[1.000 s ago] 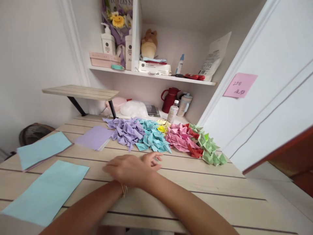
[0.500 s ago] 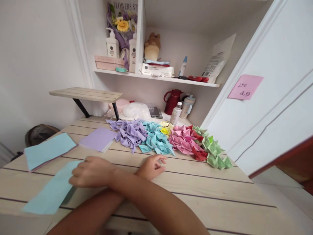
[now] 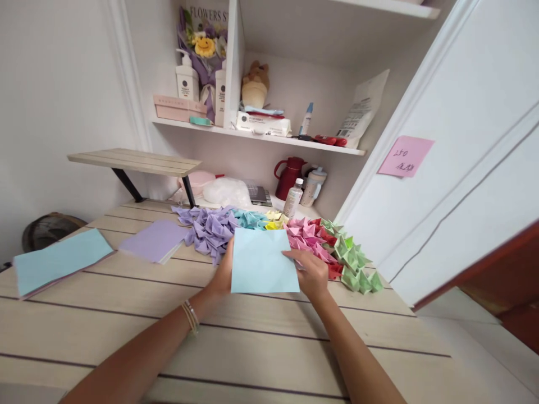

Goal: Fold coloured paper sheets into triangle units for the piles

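Observation:
A light blue paper sheet is held upright above the wooden table, one hand at each side. My left hand grips its left edge, mostly hidden behind the sheet. My right hand pinches its right edge. Just behind the sheet lies a row of folded paper pieces: purple, blue, yellow, pink, red and green.
A purple paper stack and a blue paper stack lie at the left. Behind stand a red jug, a small bottle and a cup. A pink note sticks on the white door at the right.
The arms were crossed, one hand reaching to the blue sheet at the left. Now they are uncrossed and both hands hold that sheet up in the middle.

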The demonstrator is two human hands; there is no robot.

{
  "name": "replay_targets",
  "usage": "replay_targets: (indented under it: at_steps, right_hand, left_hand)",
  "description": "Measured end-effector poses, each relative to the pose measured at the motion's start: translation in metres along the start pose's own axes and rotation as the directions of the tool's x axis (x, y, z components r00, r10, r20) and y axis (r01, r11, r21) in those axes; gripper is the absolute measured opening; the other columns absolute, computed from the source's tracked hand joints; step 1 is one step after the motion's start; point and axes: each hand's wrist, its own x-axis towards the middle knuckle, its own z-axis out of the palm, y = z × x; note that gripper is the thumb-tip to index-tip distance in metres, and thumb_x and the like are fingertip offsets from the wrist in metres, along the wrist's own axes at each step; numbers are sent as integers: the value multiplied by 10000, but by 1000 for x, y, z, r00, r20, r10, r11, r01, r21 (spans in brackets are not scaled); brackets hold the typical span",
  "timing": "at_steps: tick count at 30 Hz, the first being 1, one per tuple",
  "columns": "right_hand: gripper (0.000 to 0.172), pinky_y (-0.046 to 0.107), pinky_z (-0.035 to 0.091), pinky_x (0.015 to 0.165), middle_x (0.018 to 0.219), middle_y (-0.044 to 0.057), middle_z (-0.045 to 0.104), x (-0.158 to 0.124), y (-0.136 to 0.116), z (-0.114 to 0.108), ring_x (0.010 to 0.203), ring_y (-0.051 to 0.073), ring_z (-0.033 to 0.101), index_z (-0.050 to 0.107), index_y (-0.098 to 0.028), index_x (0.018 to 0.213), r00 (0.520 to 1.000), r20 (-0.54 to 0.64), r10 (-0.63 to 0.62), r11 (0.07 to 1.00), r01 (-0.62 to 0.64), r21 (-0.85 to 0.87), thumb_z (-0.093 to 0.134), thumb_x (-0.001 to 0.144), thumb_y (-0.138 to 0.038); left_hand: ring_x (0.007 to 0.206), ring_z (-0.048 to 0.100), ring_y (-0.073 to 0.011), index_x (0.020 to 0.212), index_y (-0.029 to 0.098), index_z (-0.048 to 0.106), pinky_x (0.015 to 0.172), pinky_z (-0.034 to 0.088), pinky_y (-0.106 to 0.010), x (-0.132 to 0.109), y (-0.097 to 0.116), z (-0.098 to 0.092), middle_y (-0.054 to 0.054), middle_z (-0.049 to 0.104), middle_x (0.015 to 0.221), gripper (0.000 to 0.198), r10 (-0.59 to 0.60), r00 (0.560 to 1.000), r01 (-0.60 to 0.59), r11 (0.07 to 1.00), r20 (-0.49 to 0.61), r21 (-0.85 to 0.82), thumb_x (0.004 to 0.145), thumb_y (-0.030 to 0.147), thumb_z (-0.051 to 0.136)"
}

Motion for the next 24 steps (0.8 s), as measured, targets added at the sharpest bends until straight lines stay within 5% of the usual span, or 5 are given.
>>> replay_targets:
  at_steps: [3, 9, 14, 19, 24]
  right_hand:
    - [228, 334, 526, 709, 848, 36, 707, -1, 7, -6, 786, 202, 655, 688, -237, 867, 991, -28, 133, 990, -132, 43, 512, 746, -158]
    - [167, 287, 522, 631, 825, 45, 693, 7, 0, -4, 776, 200, 638, 675, -194, 793, 935, 225, 276, 857, -345, 384, 673, 643, -267]
    - [285, 247, 471, 503, 575, -1, 614, 3, -2, 12, 538, 142, 584, 549, -157, 584, 821, 310, 480, 630, -568, 530, 687, 640, -400]
    - [389, 274, 515, 558, 576, -44, 604, -2, -10, 27, 553, 148, 627, 424, -208, 764, 731, 366, 576, 337, -620, 709, 729, 590, -377]
    - [432, 298, 533, 600, 560, -79, 588, -6, -18, 36, 558, 163, 656, 313, -243, 838, 715, 311, 626, 296, -587, 754, 694, 653, -328]
  left_hand:
    - [993, 585, -254, 1325, 262, 280, 830, 477, -366, 8, 6, -7, -82, 623, 1074, 886, 57, 998, -56, 998, 39, -26, 579, 213, 755]
    - [861, 624, -246, 676, 160, 689, 805, 492, -357, 19, 6, -14, -64, 684, 821, 177, 76, 997, -73, 990, -19, 124, 540, 252, 757]
    - [703, 647, -208, 772, 121, 649, 773, 518, -399, 19, 1, -9, -41, 697, 733, 287, -97, 985, 93, 995, -143, -34, 573, 305, 744]
    - [632, 649, -139, 821, 192, 433, 719, 546, -363, 20, -1, -5, 33, 665, 708, 421, -53, 970, 18, 989, -238, -145, 564, 230, 764]
    - [782, 653, -137, 830, 229, 367, 810, 519, -382, 15, -4, 1, 42, 641, 816, 394, 16, 966, -69, 977, -257, -201, 642, 246, 713]
